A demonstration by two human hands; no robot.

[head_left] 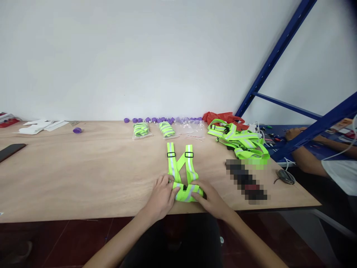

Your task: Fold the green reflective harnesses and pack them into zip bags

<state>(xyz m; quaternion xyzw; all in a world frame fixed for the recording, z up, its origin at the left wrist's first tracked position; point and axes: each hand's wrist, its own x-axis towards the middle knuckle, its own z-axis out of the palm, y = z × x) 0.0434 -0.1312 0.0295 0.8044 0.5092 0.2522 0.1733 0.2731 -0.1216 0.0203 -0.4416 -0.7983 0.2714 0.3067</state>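
I see my left hand (162, 196) and my right hand (212, 201) both down on the near end of a neon-green reflective vest (182, 172) that lies flat on the table (83, 175), close to its front edge. The folded waist band of the vest sits directly between the two hands: the left fingers (172, 189) curl over its left end and pinch it lightly, while the right fingers (201, 190) lie nearly flat across its right end, pressing it against the wood. Neither hand is closed into a fist; both are partly bent around the fabric. From the band, two grey-striped straps run away from me in a V, each with a black buckle near its far tip, well clear of my fingers.

Further back on the table lie two bagged vests (154, 130) side by side, a row of purple caps (156, 120) along the wall, and a loose purple cap (77, 130) to the left. A heap of unfolded vests (240, 139) sits to the right, well apart from my hands, with a red bag (223, 117) behind it. A dark phone (10, 151) rests at the far left. Another person's arm (309, 160) shows at the right edge.
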